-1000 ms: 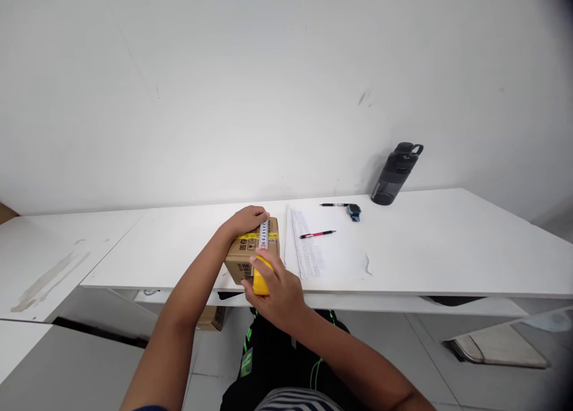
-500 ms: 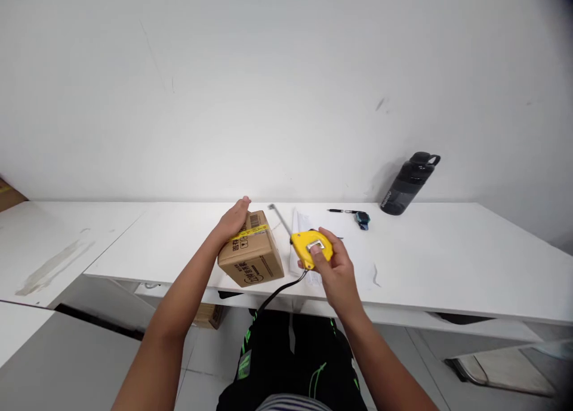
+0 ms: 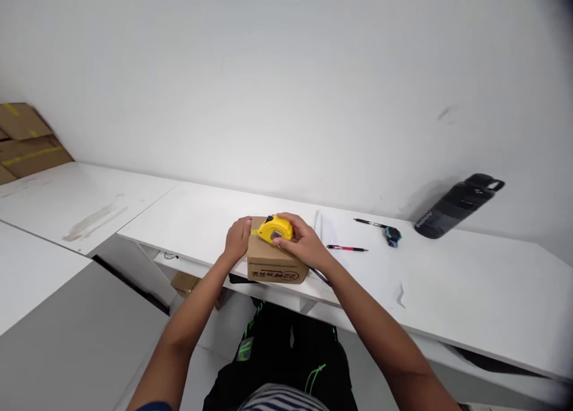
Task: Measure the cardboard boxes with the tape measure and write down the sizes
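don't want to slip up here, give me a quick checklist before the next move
1. Tape measure in hand: ok, the right hand holds it over the box.
2. Left hand in place: ok, at the box's left side.
3. Box fully on the desk: cannot tell, its near face is at the front edge.
4. Blade fully drawn in: cannot tell, none shows.
5. Red pen within view: ok, on the paper.
6. Bottle apart from both hands: ok.
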